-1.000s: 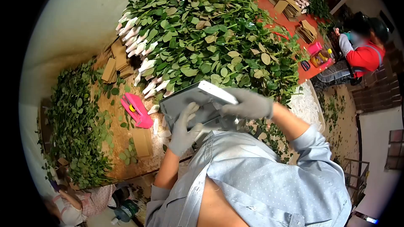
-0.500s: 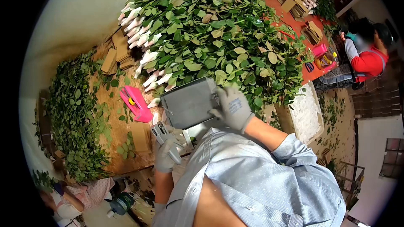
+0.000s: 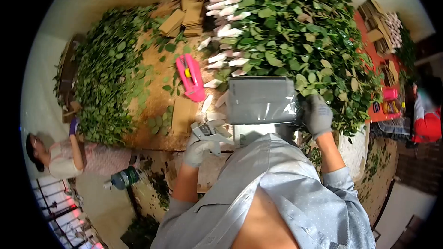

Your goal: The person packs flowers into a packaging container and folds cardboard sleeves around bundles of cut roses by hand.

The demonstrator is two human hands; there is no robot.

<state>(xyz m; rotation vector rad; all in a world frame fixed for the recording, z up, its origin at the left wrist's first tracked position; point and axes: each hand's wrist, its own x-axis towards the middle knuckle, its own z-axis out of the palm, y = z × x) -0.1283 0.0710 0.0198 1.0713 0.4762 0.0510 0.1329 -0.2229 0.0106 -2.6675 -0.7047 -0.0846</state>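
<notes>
My left hand (image 3: 198, 151), in a light glove, is wrapped round a grey-white handheld tool (image 3: 211, 133) beside the metal box. The grey metal box or tray (image 3: 262, 101) lies in front of my body, with shiny clear film on its surface. My right hand (image 3: 318, 116), in a grey glove, is at the box's right side; its fingers bend down and what they hold, if anything, is hidden. A pink tape dispenser (image 3: 190, 78) with a yellow centre lies left of the box. White-wrapped stem bundles (image 3: 226, 31) with green leaves (image 3: 300, 27) are stacked behind the box.
Brown cardboard pieces (image 3: 183, 116) lie on the wooden table (image 3: 144, 131), with more at its back. Leafy stems (image 3: 104, 74) cover the left side. A person in an apron is at far left, another in red (image 3: 427, 127) at far right. A white bin (image 3: 353, 154) stands right.
The view has turned, so the scene sits further right. Since one second ago, my left hand has left the box and taken the handheld tool. My right hand has moved to the box's right side.
</notes>
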